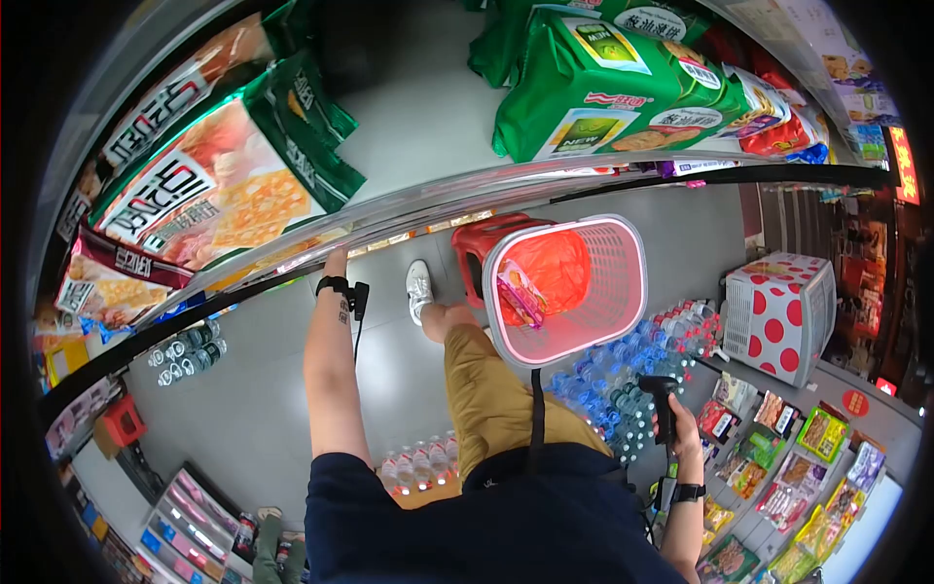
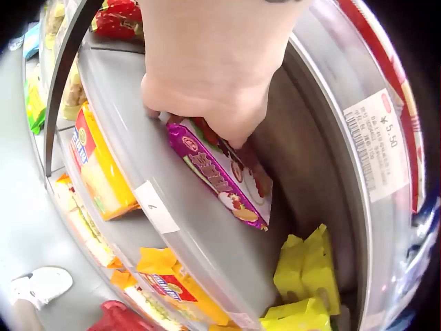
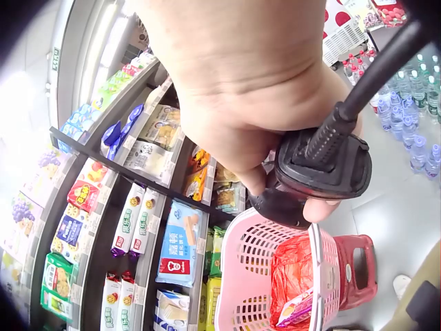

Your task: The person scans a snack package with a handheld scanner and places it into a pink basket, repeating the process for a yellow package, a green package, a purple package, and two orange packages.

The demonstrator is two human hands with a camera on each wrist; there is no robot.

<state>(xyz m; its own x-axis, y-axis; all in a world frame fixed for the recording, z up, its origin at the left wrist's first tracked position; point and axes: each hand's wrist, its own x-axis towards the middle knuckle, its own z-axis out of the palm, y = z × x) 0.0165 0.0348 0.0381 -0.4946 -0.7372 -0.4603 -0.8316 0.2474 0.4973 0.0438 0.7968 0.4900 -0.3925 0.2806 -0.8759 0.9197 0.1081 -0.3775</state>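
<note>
My left hand (image 2: 207, 96) reaches into a grey shelf and grips the upper end of a purple-and-white snack packet (image 2: 224, 176). The packet lies slanted on the shelf board, and its top end is hidden under the fingers. In the head view the shelf edge covers most of that hand. My right hand (image 1: 686, 428) holds a black handheld barcode scanner (image 3: 320, 169) by its handle, its cable running back along the wrist. Below the scanner in the right wrist view is a pink basket (image 3: 238, 276) holding a red plastic bag (image 3: 293, 265) and a pink-purple packet (image 3: 296, 310).
The basket stands by a red stool (image 1: 472, 248). Bottled drinks (image 1: 623, 375) stand on the floor beside it. Yellow packets (image 2: 306, 269) share the left hand's shelf, and a price label (image 2: 375, 145) hangs on a nearby shelf edge. Large green snack bags (image 1: 613, 97) fill the upper shelf.
</note>
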